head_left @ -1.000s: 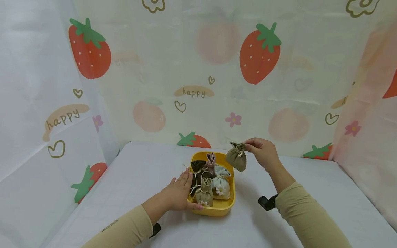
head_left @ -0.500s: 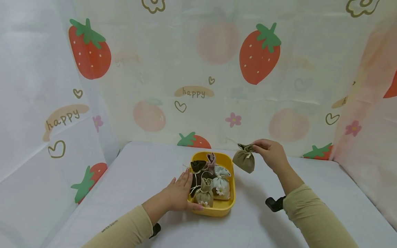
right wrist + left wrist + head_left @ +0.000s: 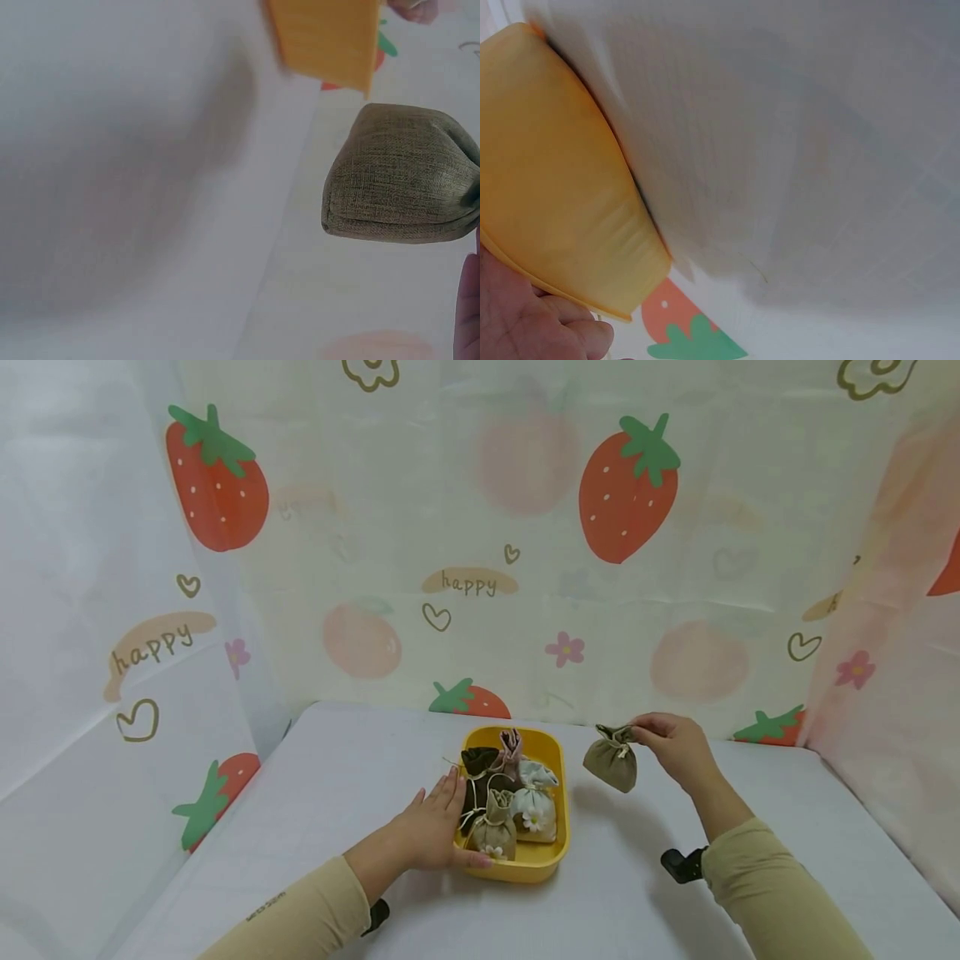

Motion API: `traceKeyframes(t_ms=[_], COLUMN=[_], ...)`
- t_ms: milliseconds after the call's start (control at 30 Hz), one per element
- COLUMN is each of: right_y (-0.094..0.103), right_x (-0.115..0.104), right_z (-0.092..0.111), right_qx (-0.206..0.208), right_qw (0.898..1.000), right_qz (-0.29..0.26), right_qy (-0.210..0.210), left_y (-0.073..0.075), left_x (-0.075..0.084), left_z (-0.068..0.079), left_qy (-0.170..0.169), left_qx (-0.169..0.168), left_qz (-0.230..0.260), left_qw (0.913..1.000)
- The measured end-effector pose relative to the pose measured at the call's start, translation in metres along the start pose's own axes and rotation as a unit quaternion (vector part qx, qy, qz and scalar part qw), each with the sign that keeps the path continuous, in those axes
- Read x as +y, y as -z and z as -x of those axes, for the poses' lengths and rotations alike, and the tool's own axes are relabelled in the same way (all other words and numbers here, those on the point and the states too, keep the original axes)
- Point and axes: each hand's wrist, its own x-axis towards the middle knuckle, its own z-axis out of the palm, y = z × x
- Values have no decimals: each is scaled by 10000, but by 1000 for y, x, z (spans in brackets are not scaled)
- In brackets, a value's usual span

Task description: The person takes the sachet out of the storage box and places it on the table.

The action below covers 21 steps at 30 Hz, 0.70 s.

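In the head view, the right hand pinches the top of an olive pouch, holding it above the white table, right of the yellow tray. The left hand rests straight-fingered on the tray's left side; inside stand a dark pouch, pink pouch, pale pouch and tan pouch. The left wrist view shows that hand at the tray's rim. In the right wrist view, the olive pouch hangs apart from the tray
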Motion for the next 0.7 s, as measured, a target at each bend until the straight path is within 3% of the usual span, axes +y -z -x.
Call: traceKeyframes(t_ms=[367, 700], right_y=[0, -8], right_x=[20, 44], right_z=[10, 19], right_qx=[-257, -731], right_qw=[9993, 9948], right_qz=[-67, -142], right_qy=[-276, -693], left_y=[-1, -2], left_x=[-1, -1], left_z=[-1, -1], left_qy=[43, 57], left_qx=[-13, -17], left_qz=[-40, -24], left_qw=[10000, 10000])
